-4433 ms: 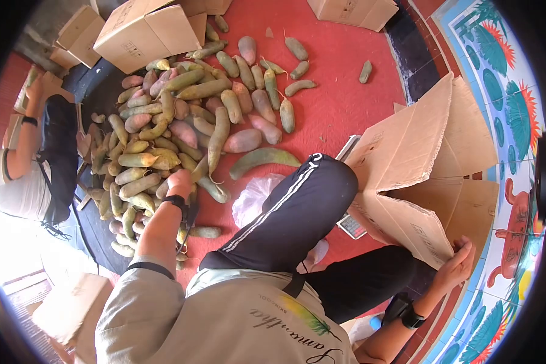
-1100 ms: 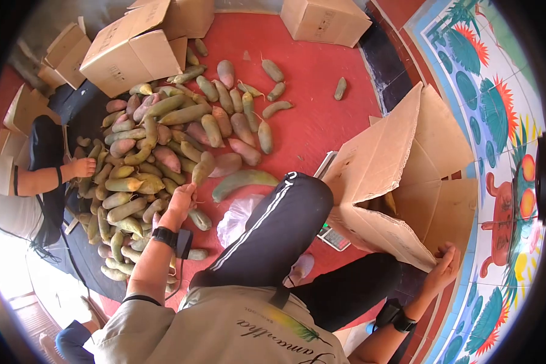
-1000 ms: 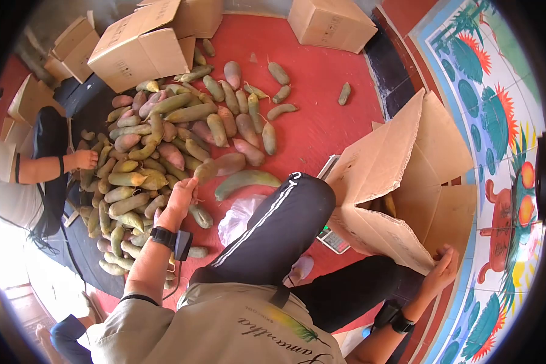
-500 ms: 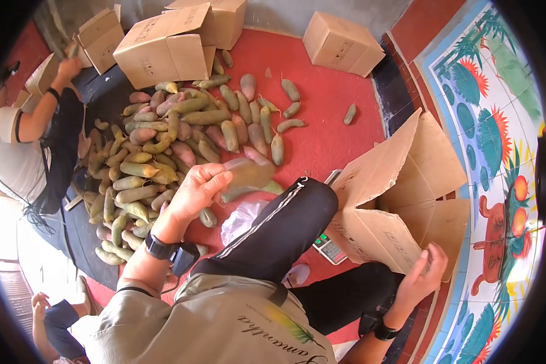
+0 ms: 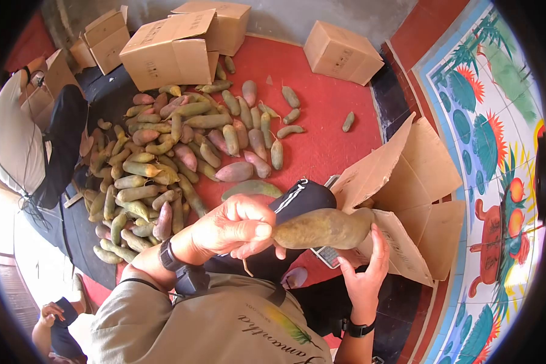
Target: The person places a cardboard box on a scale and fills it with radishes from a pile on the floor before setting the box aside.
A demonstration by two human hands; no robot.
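Note:
A long greenish-brown radish [image 5: 324,229] lies level in front of my chest, above my knees. My left hand [image 5: 239,227] is closed around its left end, and a thin root dangles below the fingers. At the other end is my right hand [image 5: 367,270], thumb and fingers spread, fingertips at or touching the radish's tip. An open cardboard box [image 5: 400,242] stands just beyond my right hand, flaps up, its inside mostly hidden. Partly covered by the radish and the box is a scale [image 5: 326,256].
A large heap of green and pinkish radishes [image 5: 158,164] covers the floor at left. Several cardboard boxes [image 5: 167,57] stand along the back wall. Another person [image 5: 18,139] bends at the far left; someone's hand [image 5: 51,312] shows at lower left. A painted tile wall [image 5: 467,121] runs along the right.
My left hand has carried the radish rightward and nearer to me. My right hand has left the box flap and moved left to the radish's end. The person at left has bent lower.

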